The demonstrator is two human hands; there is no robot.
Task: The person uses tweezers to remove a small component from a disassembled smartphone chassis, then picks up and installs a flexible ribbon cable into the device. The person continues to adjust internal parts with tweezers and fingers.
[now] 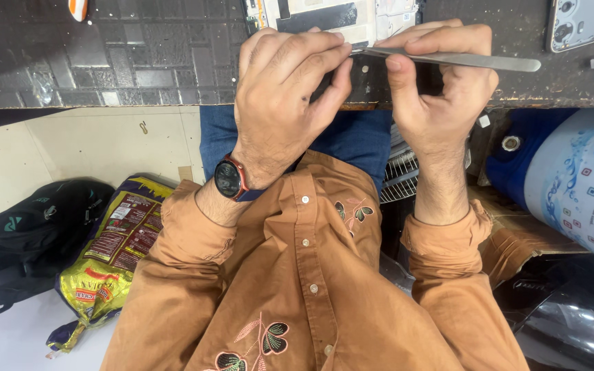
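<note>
At the workbench edge (173, 96) | right hand (441, 82) pinches steel tweezers (462, 60) | left hand (283, 89) fingers curled at their tip, grip unclear | opened phone (338, 17) just beyond | a slip could gouge it

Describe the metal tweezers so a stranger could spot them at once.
Start at the dark, worn workbench along the top of the view. At its front edge both hands meet; the right hand pinches the tweezers. They are the one long, slim silver tool, lying level and tapering toward the left hand.
</note>
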